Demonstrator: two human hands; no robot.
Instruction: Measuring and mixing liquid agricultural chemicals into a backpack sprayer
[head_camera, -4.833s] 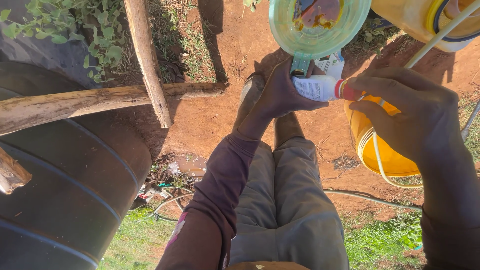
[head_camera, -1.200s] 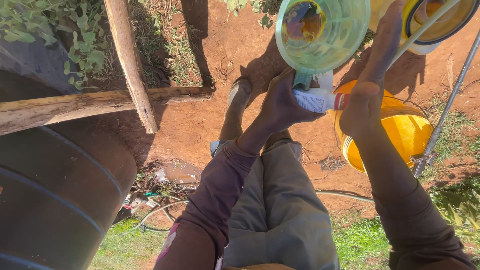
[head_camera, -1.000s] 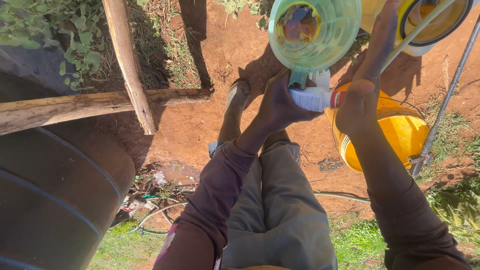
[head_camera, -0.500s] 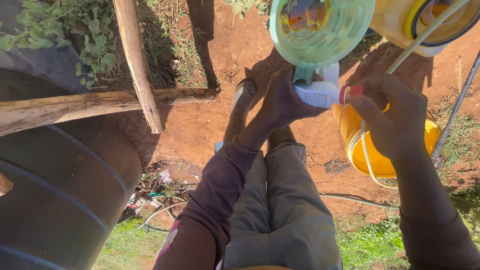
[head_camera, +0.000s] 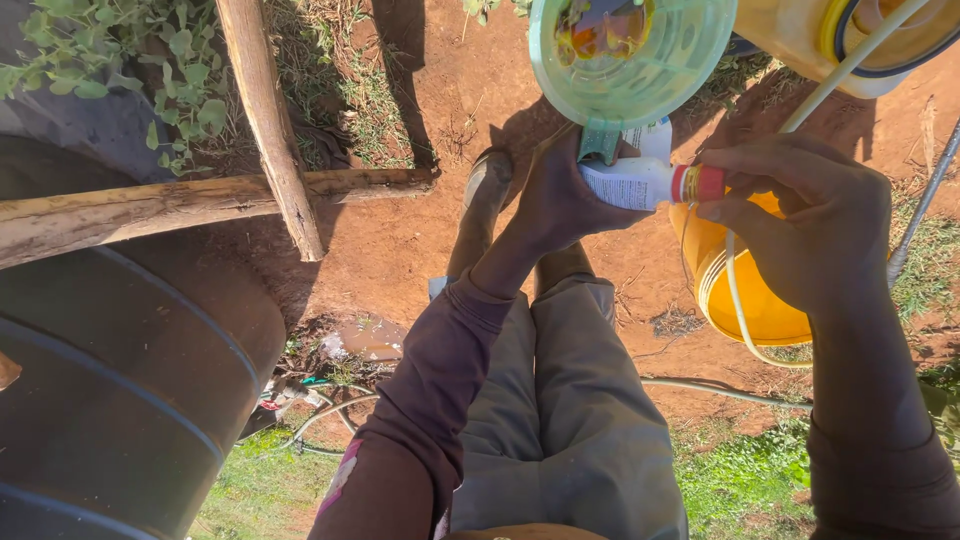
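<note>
**Two hands on a small white bottle, above red earth**

A big dark barrel fills the lower left corner, with rough wooden poles crossing just above it on the red soil. To the right stands a yellow bucket, a pale hose looping over its rim. At the top edge hangs a pale green round strainer (something orange-brown shows through its mesh), and beside it sits the yellowish tank with a dark-ringed opening.

The person's grey trousers run down the middle, one boot planted on the dirt.

The left hand is closed around the white bottle, holding it on its side just below the strainer and over the bucket's near edge. The right hand has its fingertips pinched on the bottle's red cap, the rest of the fingers curled loosely.
</note>
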